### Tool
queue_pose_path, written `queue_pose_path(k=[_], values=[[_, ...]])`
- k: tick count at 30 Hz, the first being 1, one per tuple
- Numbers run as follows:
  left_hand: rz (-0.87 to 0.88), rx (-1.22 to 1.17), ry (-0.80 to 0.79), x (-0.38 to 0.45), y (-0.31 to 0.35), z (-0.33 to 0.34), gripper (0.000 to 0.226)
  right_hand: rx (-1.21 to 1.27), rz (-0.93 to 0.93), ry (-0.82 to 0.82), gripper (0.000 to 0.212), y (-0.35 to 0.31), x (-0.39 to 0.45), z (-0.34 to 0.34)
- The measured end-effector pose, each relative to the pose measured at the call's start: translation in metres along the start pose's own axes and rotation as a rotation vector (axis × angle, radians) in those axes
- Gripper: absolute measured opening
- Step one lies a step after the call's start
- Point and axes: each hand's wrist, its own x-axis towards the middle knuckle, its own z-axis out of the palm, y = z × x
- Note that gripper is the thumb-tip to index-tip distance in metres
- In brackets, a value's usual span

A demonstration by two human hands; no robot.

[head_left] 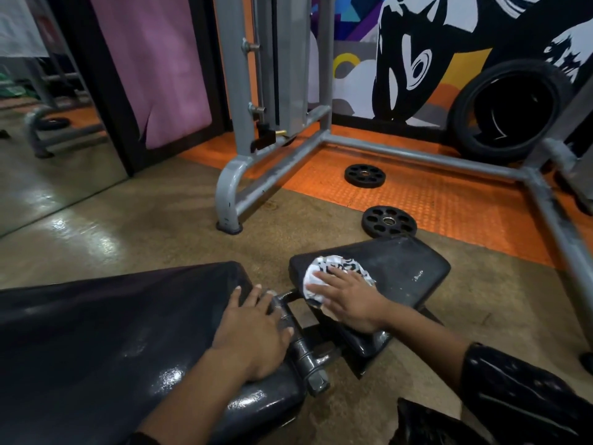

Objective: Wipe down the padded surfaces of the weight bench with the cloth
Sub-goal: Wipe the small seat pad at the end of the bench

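Observation:
A black weight bench fills the lower frame: a long back pad [106,332] on the left and a smaller seat pad [404,271] to the right, joined by a dark metal hinge bar [305,351]. A white cloth with black print [330,268] lies on the seat pad's near-left part. My right hand [349,300] presses flat on the cloth with fingers spread. My left hand [253,332] rests palm down on the back pad's end, fingers straight, fingertips reaching the hinge bar.
Two black weight plates [365,175] [389,221] lie on the floor beyond the seat pad. A grey machine frame [417,155] stands on orange matting. A tyre [510,110] leans on the painted wall. A mirror [48,123] is at left.

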Motion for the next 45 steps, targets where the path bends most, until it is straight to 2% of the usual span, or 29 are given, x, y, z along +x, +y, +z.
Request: queue_pose_path(k=[2, 4, 8, 10, 12, 14, 16, 19, 23, 25, 27, 30, 33, 35, 37, 41, 45], values=[[-0.098, 0.014, 0.044, -0.011, -0.002, 0.005, 0.067, 0.016, 0.012, 0.017, 0.057, 0.012, -0.003, -0.003], [-0.170, 0.002, 0.077, -0.017, 0.000, 0.007, 0.068, 0.029, 0.098, 0.009, 0.050, 0.019, 0.015, -0.007], [-0.189, -0.011, 0.098, -0.017, 0.003, 0.007, 0.067, 0.023, 0.270, 0.012, 0.047, 0.010, 0.064, -0.009], [-0.185, -0.006, 0.101, -0.016, 0.003, 0.007, 0.067, -0.052, 0.225, 0.014, 0.050, -0.006, 0.067, -0.005], [-0.186, -0.015, 0.109, -0.015, 0.002, 0.008, 0.067, -0.104, 0.093, 0.015, 0.067, -0.021, 0.047, 0.001], [-0.182, -0.014, 0.112, -0.015, 0.002, 0.007, 0.066, -0.037, 0.000, 0.024, 0.075, -0.021, 0.019, 0.004], [-0.177, -0.018, 0.107, -0.016, 0.002, 0.007, 0.066, 0.031, 0.012, 0.042, 0.065, -0.004, 0.005, 0.001], [-0.178, -0.015, 0.109, -0.016, 0.002, 0.007, 0.065, 0.077, 0.175, 0.045, 0.050, 0.020, 0.023, -0.007], [-0.179, -0.012, 0.103, -0.018, 0.004, 0.005, 0.065, 0.050, 0.293, 0.004, 0.047, 0.010, 0.073, -0.009], [-0.178, -0.006, 0.101, -0.018, 0.004, 0.005, 0.065, 0.006, 0.253, 0.001, 0.048, -0.007, 0.076, -0.005], [-0.181, 0.002, 0.102, -0.018, 0.004, 0.005, 0.066, -0.037, 0.138, 0.028, 0.050, -0.016, 0.056, 0.000], [-0.180, 0.001, 0.103, -0.017, 0.004, 0.006, 0.066, 0.031, 0.041, 0.032, 0.052, 0.001, 0.022, 0.003], [-0.177, 0.005, 0.101, -0.017, 0.004, 0.006, 0.066, 0.099, 0.196, 0.043, 0.059, 0.032, 0.027, -0.004], [-0.181, 0.004, 0.101, -0.016, 0.004, 0.006, 0.066, 0.086, 0.314, 0.026, 0.049, 0.034, 0.049, -0.010], [-0.180, 0.010, 0.097, -0.016, 0.003, 0.006, 0.066, 0.067, 0.344, 0.006, 0.046, 0.020, 0.070, -0.014], [-0.180, 0.020, 0.096, -0.015, 0.003, 0.006, 0.067, 0.003, 0.165, 0.019, 0.047, -0.010, 0.063, -0.004], [-0.172, 0.015, 0.097, -0.013, 0.002, 0.008, 0.067, 0.086, -0.022, -0.003, 0.052, 0.018, 0.019, 0.000]])
